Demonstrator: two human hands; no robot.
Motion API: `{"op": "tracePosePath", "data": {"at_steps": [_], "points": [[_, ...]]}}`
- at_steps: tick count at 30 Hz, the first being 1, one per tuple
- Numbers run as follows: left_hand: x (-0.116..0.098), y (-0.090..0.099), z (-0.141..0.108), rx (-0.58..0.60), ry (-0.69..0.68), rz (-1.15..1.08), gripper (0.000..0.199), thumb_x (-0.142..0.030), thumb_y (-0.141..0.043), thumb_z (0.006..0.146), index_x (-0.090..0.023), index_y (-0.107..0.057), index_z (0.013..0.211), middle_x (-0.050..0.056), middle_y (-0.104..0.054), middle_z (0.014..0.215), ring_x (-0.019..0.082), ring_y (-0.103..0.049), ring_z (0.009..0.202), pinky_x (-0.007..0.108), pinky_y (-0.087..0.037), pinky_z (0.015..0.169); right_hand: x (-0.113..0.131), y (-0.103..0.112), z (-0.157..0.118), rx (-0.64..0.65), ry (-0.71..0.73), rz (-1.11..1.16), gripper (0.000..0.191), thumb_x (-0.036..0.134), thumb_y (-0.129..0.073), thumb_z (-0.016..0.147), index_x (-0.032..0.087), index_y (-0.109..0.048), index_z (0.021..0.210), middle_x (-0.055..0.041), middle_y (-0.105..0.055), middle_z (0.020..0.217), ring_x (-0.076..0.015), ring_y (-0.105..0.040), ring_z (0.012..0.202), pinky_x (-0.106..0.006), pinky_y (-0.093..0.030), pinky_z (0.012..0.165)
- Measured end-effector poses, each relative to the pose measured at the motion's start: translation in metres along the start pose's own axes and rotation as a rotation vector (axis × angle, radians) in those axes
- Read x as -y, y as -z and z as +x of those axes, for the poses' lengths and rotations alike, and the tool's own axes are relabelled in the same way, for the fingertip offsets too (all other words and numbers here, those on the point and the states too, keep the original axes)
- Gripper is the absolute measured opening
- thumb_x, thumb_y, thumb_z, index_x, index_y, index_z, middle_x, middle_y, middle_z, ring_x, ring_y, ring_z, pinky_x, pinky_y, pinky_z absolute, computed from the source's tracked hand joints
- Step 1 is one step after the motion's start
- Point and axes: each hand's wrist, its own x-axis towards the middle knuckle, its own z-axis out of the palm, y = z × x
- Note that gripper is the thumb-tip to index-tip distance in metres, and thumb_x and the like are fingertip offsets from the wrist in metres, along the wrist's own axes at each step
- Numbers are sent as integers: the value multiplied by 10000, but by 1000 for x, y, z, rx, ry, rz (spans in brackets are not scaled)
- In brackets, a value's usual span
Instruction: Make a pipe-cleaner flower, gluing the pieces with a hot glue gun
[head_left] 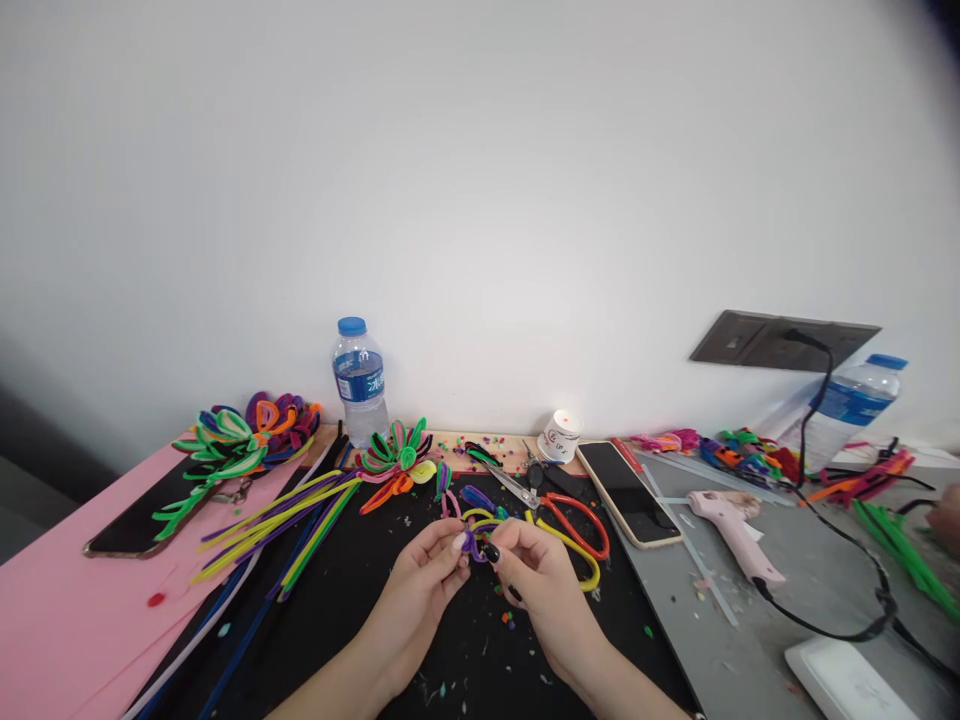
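Here we are, both hands low over the black mat (337, 630), and right between them is the small purple fuzzy piece (472, 543). The left hand (427, 575) has it pinched between thumb and fingers, pale thumbnail on top; the right hand (536, 575) closes in from the other side, black-nailed thumb and fingertips drawn narrow on the same piece. Just beyond the fingertips lie more bent fuzzy stems, with the scissors (577, 525) near the right hand, red handle showing and silver blades angled toward the wall. A yellow loop (589, 570) curves just beside that handle. Over on the left, a loose bunch of yellow and purple stems (277, 510) fans across the mat, and behind it stands a green-and-pink fuzzy flower (401, 450), with a blue-capped water bottle (360, 385) upright by the wall. Farther left, a big multicoloured bouquet (247, 435) partly covers a dark phone (135, 515) on the pink sheet (67, 610). Back to the right: a small white cup (561, 437) tilts near the wall, a pale-edged phone (634, 495) lies face up, and the pink glue gun (739, 535) rests on the grey tabletop (742, 660), black cord trailing away. Green stems (904, 555) lie at the far right, close to another person's hand (946, 520), blurred at the frame's edge.
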Motion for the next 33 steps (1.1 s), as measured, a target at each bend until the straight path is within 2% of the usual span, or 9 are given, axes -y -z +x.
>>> {"op": "tracePosePath", "data": {"at_steps": [4,9,13,18,25,33], "points": [[-1,0,0,-3,-11,39,214,-231,-766,600,-173,-683,788,-2,-624,696,96,-546,657,227,-444,694,0,3,2,-52,18,-47,241,337,-641,725,165,-504,627,53,-404,595,-64,-284,476,-197,-203,413],[-1,-1,-1,70,3,132,217,-243,-720,662,-162,-690,860,18,-619,712,109,-534,669,244,-444,691,8,15,8,-119,69,-143,233,367,-633,732,176,-514,673,63,-375,560,-78,-275,486,-205,-209,433],[-1,-3,-4,98,39,176,202,-242,-713,671,-161,-679,853,15,-609,693,107,-523,654,239,-435,663,14,20,10,-49,52,-138,238,374,-628,738,177,-504,689,77,-340,522,-74,-240,470,-207,-176,423],[-1,-3,-6,220,109,155,158,-240,-695,693,-164,-661,827,2,-582,675,98,-510,629,231,-423,634,17,24,12,56,-33,-31,238,366,-633,739,178,-491,705,89,-333,499,-61,-196,448,-202,-123,407],[-3,-3,-9,289,270,125,162,-198,-698,694,-155,-637,839,20,-625,695,85,-544,601,235,-423,642,17,30,16,118,-89,61,255,368,-660,714,175,-496,701,97,-337,476,-46,-189,422,-201,-123,408],[-4,-2,-11,354,345,202,101,-206,-655,735,-147,-611,804,63,-669,742,100,-584,606,253,-430,644,15,30,15,204,-139,128,241,326,-662,729,161,-492,686,91,-341,493,-38,-216,424,-201,-108,402]]}}
